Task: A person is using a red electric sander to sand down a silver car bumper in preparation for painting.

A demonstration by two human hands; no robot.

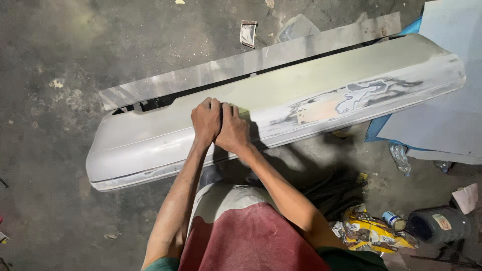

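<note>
A long grey car bumper (311,90) lies across the concrete floor, tilted up to the right, with a sanded patch of mixed colours (346,100) on its right half. My left hand (206,120) and my right hand (232,129) press side by side on the bumper's middle face, fingers curled down flat against it. Whether something thin lies under the fingers cannot be told. My knees in red and grey cloth (241,226) are just below the bumper.
A grey panel (447,115) over a blue sheet lies at the right. A dark jar (437,223), a small can (393,219), yellow wrappers (369,233) and a plastic bottle (400,158) sit at the lower right. A small metal piece (248,33) lies beyond the bumper.
</note>
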